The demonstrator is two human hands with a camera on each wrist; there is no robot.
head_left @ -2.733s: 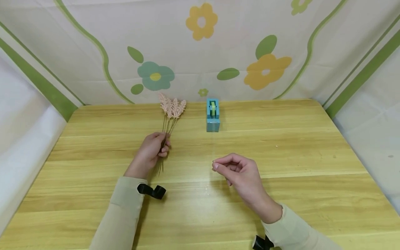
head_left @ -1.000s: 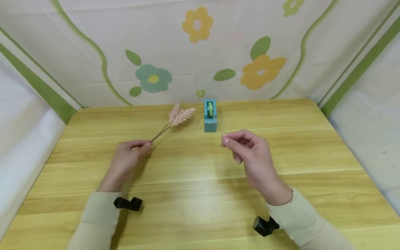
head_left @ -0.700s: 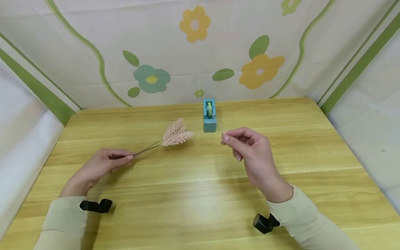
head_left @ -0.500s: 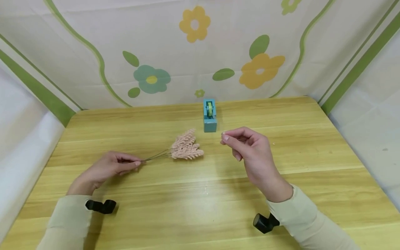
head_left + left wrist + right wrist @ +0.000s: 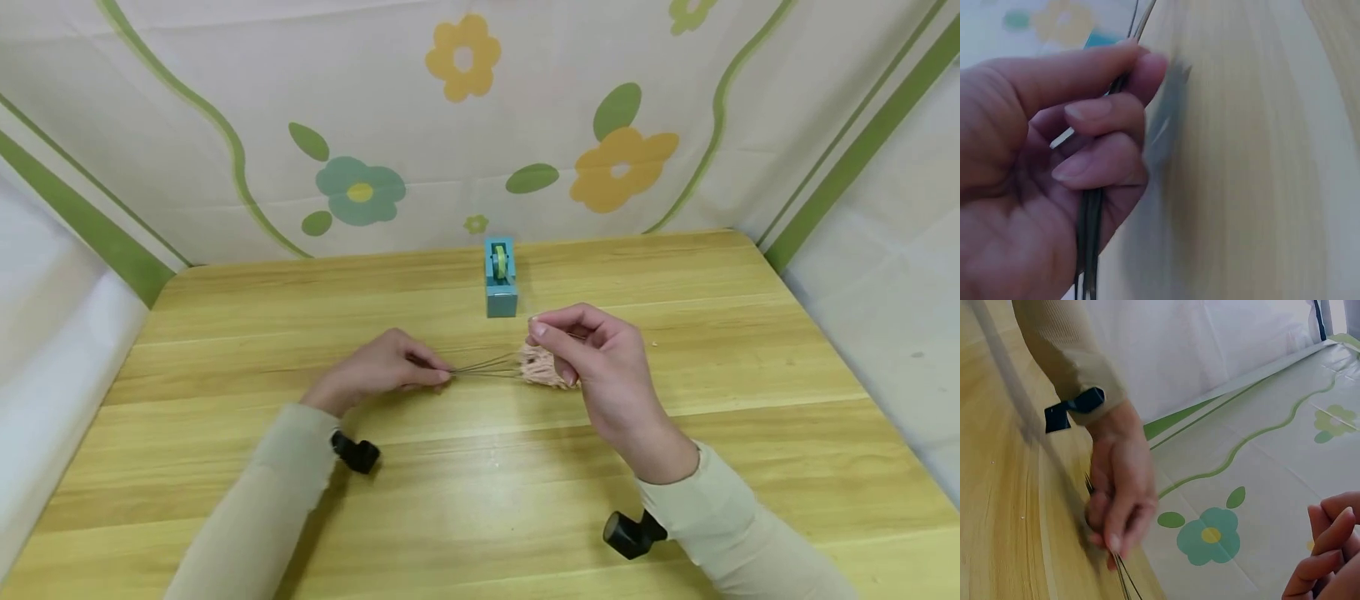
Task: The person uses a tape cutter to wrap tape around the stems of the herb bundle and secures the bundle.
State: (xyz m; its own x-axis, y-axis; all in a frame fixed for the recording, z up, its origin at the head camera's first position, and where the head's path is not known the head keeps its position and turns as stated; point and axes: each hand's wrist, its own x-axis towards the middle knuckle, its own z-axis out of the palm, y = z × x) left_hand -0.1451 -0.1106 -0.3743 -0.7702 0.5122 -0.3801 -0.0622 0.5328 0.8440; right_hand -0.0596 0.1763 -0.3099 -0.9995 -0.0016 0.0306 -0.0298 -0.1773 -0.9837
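Note:
My left hand [image 5: 386, 362] pinches a bunch of thin dark flower stems [image 5: 483, 367] between thumb and fingers, and in the left wrist view the lower stems [image 5: 1089, 237] run across the palm under curled fingers. The fluffy pale pink flower heads [image 5: 536, 367] point right, partly hidden behind my right hand [image 5: 600, 358]. That hand is raised with thumb and index fingertips together, pinching what looks like an end of clear tape, hardly visible now. Behind the hands stands a blue tape dispenser [image 5: 501, 279] holding a yellow-green roll.
The wooden table [image 5: 450, 517] lies under both hands. A floral cloth [image 5: 247, 75] hangs along its back edge. Black camera mounts, one on the left wrist [image 5: 356, 452] and one on the right [image 5: 633, 533], stick out from the sleeves.
The left hand has turned the flowers from pointing away to pointing right, and carried them rightward to the right hand. The right hand, earlier drawing tape from the dispenser, has lately stayed nearly still.

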